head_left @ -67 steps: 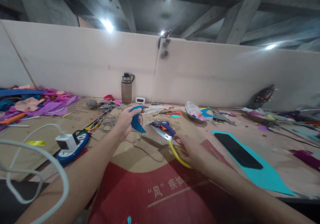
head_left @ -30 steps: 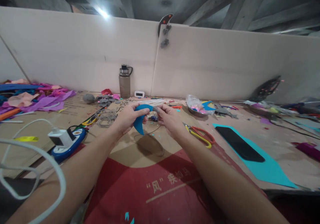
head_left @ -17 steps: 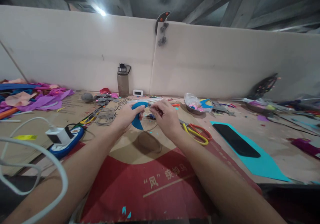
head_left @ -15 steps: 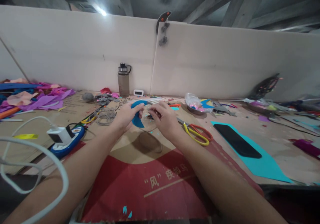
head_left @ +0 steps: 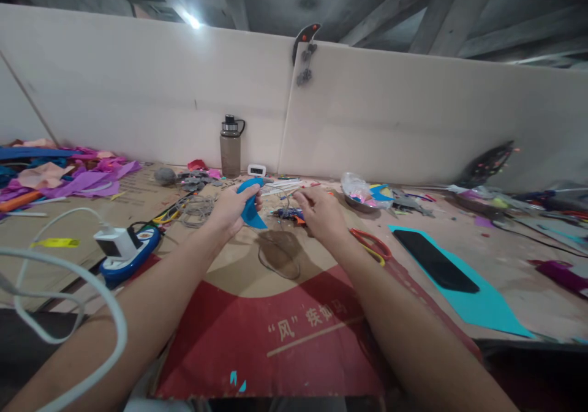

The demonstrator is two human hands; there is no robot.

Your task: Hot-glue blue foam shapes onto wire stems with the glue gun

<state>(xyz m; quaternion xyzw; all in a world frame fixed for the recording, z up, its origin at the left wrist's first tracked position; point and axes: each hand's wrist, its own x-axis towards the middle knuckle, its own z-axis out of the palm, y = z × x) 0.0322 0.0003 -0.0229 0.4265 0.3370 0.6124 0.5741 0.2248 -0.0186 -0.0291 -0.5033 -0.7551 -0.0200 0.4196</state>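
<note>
My left hand (head_left: 235, 209) is closed on a blue crescent-shaped piece (head_left: 252, 212) that looks like felt, with the thumb pressed on its upper part. Higher up and to the right, my right hand (head_left: 319, 211) has its fingertips pinched together. A thin grey cord (head_left: 281, 188) runs from the top of the blue piece towards those fingertips; its end is too small to make out. More cord loops down over the cardboard (head_left: 229, 283) below the hands. Behind the hands lies a dark blue and orange tool (head_left: 289, 214), partly hidden.
Red-and-yellow scissors (head_left: 371, 240) lie beside my right forearm. A black phone (head_left: 436, 259) rests on a turquoise sheet (head_left: 498, 308). On the left are a power strip (head_left: 133, 256), a coil of cord (head_left: 195, 210) and coloured scraps (head_left: 87, 179). A bottle (head_left: 230, 149) stands by the partition.
My right hand has moved right, away from the blue piece, drawing out the grey cord between the hands. The blue piece has turned a little, and the blue-and-orange tool now shows more.
</note>
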